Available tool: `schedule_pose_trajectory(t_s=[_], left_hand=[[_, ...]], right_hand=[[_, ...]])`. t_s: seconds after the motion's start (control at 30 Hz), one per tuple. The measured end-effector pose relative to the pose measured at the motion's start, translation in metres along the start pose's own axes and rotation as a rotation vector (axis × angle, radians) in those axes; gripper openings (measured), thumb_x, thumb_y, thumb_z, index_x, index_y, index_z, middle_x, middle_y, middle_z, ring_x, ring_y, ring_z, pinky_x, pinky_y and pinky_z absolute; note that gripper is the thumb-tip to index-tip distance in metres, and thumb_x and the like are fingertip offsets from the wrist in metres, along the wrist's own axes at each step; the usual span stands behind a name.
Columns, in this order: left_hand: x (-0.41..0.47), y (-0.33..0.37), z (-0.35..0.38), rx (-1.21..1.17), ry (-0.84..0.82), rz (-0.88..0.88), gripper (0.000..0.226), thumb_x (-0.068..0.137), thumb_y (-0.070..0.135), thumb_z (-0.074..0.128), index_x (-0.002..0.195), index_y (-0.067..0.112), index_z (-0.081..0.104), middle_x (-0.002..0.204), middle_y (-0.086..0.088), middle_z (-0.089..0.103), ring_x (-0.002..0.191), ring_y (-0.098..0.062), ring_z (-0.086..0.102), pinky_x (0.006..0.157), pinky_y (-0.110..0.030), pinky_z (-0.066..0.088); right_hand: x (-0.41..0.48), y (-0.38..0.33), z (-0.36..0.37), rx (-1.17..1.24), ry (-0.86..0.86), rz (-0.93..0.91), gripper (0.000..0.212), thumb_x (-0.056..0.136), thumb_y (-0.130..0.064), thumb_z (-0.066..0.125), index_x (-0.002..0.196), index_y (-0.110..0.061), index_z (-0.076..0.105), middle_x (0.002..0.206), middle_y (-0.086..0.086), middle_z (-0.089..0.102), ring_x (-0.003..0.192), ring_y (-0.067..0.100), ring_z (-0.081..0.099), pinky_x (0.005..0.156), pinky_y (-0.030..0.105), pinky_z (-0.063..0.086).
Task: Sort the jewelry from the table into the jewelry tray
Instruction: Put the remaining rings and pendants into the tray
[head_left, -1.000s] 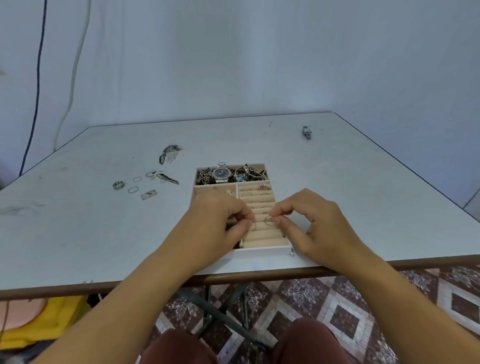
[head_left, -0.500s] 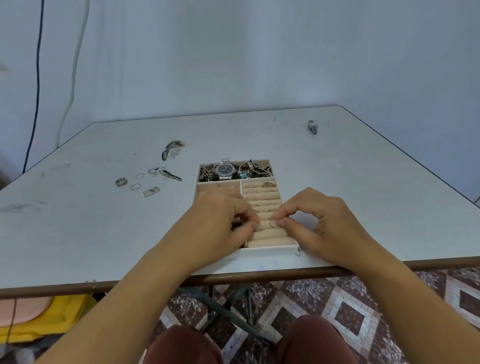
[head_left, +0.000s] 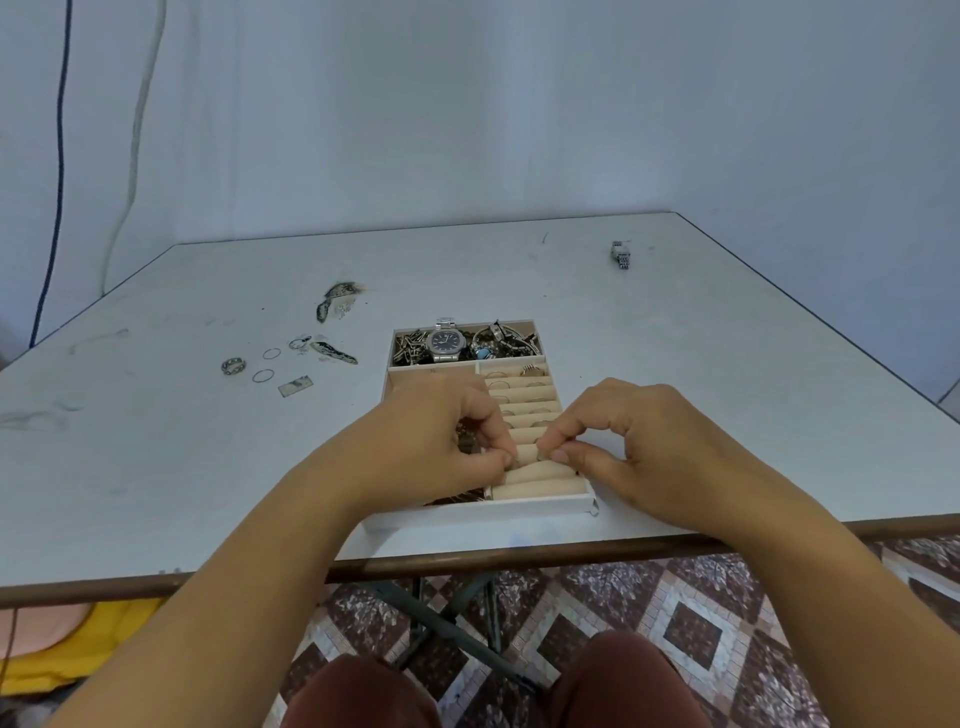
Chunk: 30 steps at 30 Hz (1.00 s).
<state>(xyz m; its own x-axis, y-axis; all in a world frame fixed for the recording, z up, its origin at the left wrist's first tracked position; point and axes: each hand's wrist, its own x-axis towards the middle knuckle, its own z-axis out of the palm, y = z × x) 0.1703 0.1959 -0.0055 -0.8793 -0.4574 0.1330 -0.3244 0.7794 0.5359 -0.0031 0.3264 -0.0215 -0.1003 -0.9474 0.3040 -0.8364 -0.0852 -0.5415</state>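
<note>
Seeming light, stiff and slippery, a ring is pinched by its rim between thumb and forefinger of the right hand, a second ring apparently likewise by the left hand, over the rolls of the tray near the front edge of the table

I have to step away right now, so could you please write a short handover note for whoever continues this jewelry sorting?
Left hand pinches a small ring over the ring rolls; right hand pinches a second ring beside it.
Done: jewelry tray holds a watch and mixed pieces at the back, several rings in the rolls.
To do: seat both rings, then collect the band ring, two thin hoops and small plate on the table's left, plus the metal link piece far right.
</note>
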Motion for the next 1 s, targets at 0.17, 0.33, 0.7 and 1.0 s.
schedule_pose_trajectory(t_s=[0.17,0.33,0.7,1.0], left_hand=[[0.007,0.015,0.0,0.231,-0.048,-0.01,0.007,0.079,0.029,0.068,0.074,0.025,0.07,0.083,0.013,0.06,0.083,-0.002,0.056,0.078,-0.032,0.052],[0.004,0.008,-0.002,0.15,-0.051,0.025,0.004,0.079,0.03,0.07,0.076,0.028,0.072,0.083,0.015,0.06,0.084,0.001,0.056,0.079,-0.032,0.051],[-0.008,0.0,-0.001,0.032,0.102,-0.024,0.007,0.077,0.037,0.072,0.083,0.033,0.074,0.082,0.018,0.065,0.082,0.002,0.059,0.077,-0.026,0.051],[-0.005,0.007,0.01,0.12,0.184,0.026,0.005,0.077,0.027,0.072,0.072,0.025,0.072,0.078,0.014,0.062,0.077,0.001,0.056,0.068,-0.019,0.044]], right_hand=[[0.0,-0.004,-0.003,0.022,0.034,0.031,0.011,0.084,-0.022,0.069,0.09,-0.031,0.072,0.09,-0.015,0.068,0.081,-0.009,0.059,0.074,0.009,0.042],[-0.002,-0.003,-0.001,0.049,0.074,0.052,0.014,0.084,-0.021,0.069,0.088,-0.034,0.071,0.091,-0.016,0.07,0.093,-0.004,0.059,0.082,0.008,0.043],[-0.001,-0.005,-0.002,0.013,0.026,0.071,0.013,0.086,-0.024,0.067,0.092,-0.034,0.071,0.092,-0.019,0.067,0.095,-0.006,0.057,0.083,0.006,0.042],[-0.003,-0.005,-0.003,0.021,0.053,0.058,0.012,0.084,-0.022,0.068,0.091,-0.032,0.072,0.091,-0.017,0.069,0.093,-0.003,0.06,0.083,0.012,0.045]])
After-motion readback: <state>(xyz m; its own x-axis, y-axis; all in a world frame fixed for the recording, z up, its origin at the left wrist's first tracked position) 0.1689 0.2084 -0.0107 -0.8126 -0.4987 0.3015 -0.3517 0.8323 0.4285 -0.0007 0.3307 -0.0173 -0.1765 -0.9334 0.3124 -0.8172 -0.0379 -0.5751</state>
